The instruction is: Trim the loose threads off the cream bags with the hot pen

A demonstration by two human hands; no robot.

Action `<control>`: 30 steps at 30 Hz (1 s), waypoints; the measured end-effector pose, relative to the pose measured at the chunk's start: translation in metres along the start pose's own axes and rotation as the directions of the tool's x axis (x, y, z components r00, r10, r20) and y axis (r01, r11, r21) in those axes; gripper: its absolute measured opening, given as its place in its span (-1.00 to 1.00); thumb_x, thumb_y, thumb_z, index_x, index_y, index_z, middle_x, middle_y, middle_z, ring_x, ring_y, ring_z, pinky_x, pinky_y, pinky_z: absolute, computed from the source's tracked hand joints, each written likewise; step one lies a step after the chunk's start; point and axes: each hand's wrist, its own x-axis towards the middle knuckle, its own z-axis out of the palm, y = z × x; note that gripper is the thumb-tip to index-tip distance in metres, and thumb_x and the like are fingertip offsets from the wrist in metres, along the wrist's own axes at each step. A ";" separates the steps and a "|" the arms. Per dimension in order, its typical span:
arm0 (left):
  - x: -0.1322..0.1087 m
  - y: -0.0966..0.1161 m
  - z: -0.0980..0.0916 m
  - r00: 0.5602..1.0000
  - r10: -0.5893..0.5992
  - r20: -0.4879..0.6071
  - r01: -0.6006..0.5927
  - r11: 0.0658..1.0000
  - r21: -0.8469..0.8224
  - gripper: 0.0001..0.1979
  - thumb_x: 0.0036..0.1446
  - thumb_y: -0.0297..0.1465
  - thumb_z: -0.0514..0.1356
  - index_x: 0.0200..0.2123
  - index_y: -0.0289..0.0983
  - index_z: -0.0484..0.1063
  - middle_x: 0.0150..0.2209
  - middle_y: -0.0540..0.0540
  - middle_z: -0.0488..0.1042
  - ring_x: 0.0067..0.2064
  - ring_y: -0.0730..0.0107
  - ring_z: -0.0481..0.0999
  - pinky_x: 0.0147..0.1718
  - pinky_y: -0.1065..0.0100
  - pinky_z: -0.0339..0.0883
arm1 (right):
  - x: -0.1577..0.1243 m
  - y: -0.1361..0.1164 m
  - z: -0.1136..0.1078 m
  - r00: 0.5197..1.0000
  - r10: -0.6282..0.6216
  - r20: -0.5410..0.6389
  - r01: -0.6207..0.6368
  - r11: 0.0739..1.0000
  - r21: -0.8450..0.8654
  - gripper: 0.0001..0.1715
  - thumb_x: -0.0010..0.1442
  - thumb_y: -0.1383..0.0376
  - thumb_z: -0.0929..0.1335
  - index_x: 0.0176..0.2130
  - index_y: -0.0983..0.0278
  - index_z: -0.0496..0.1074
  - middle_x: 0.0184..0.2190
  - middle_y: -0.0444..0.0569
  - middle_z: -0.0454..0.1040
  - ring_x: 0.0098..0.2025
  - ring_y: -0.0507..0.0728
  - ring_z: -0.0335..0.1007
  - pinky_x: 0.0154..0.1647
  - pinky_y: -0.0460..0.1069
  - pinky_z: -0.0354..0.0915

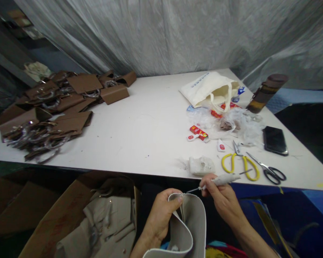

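Observation:
My left hand (164, 209) pinches the upper edge of a light grey bag body (200, 218), a stiff leather-like piece bent into an open curved shape. My right hand (222, 195) grips a thin-tipped tool with a whitish handle (226, 179). The slim metal tip of that tool points left, at the rim of the bag body close to my left fingertips; whether it touches cannot be made out. On the table edge just beyond my hands lies a crumpled white lump (201, 166). Yellow-handled scissors (240, 163) and black-handled scissors (269, 170) lie to its right.
Brown bags (86, 84) with wrapped handles are piled on the left of the white table (140, 132). A cream tote (201, 87), clear plastic, red packets (199, 132), a phone (275, 140) and a bottle (267, 93) stand right. Below, a cardboard box (60, 211) holds beige bags (115, 209).

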 end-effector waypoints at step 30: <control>-0.008 -0.010 0.018 0.987 0.152 0.048 -0.158 0.973 0.170 -0.78 -0.04 -0.31 0.40 -0.36 -0.31 0.50 -0.46 0.02 0.41 -0.38 0.39 0.31 -0.35 0.37 0.17 | -0.010 -0.005 -0.011 0.959 -0.121 0.256 0.114 0.993 0.042 -0.55 0.47 0.00 0.29 -0.29 0.24 0.51 -0.36 -0.04 0.49 -0.29 0.13 0.41 -0.25 0.00 0.30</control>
